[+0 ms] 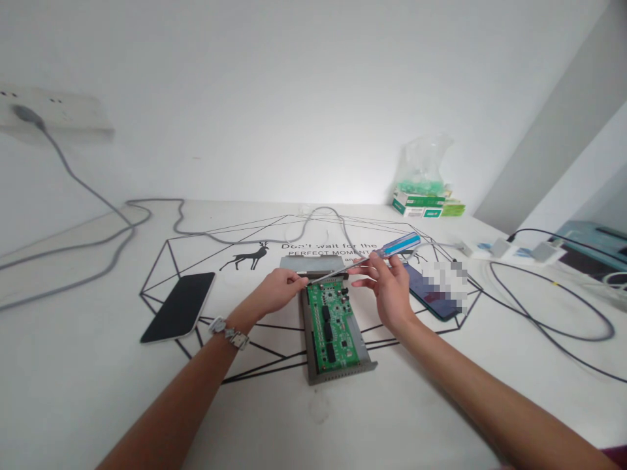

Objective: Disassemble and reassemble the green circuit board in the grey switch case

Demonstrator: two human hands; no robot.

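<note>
A green circuit board [336, 326] lies in an open grey metal casing [310, 356] at the middle of the table. My right hand [389, 290] is closed on a screwdriver with a blue and clear handle [401, 244], near where the shaft meets the handle. Its long shaft slants down left to the casing's far left corner. At that corner my left hand [279, 289] is pinched by the shaft's tip; what its fingers hold is too small to make out. Behind the casing lies a flat grey metal plate [313, 264].
A dark tablet or phone [180, 307] lies at the left, and a phone with a lit screen [431, 294] at the right. Grey cables [112, 261] run across the left and back. Boxes with a plastic bag [421, 199] stand at the back right, near a power strip [512, 250].
</note>
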